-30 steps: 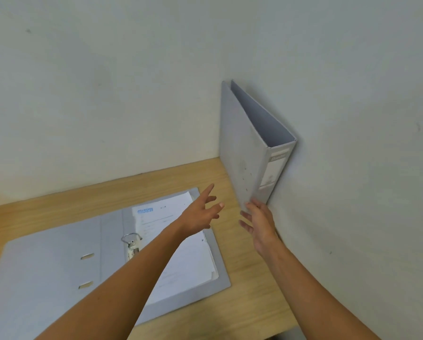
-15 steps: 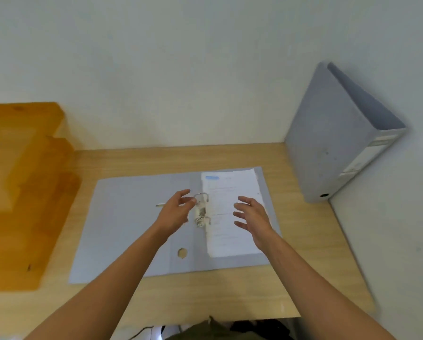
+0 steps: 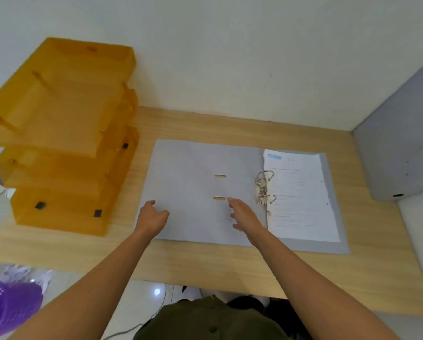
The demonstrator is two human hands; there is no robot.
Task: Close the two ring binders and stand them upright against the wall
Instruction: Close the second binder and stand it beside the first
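— Wooden bench (image 3: 205,263), what's on it?
— Open binder (image 3: 193,192) lying flat; closed binder (image 3: 397,153) upright at the right wall.
— Hands?
— Left hand (image 3: 152,217) and right hand (image 3: 245,214) over its cover, both loose, holding nothing

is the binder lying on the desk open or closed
Open: the binder lies spread flat, rings and papers exposed.

A light wood-grain desk (image 3: 205,263) is pushed into a corner of plain off-white plaster walls (image 3: 230,57). At the desk's left end, against the wall, stands a three-tier stack of translucent orange plastic letter trays (image 3: 58,133). Below the desk's near edge lies a glossy pale tiled floor (image 3: 146,298), with a purple perforated plastic basket (image 3: 8,307) left of the desk.
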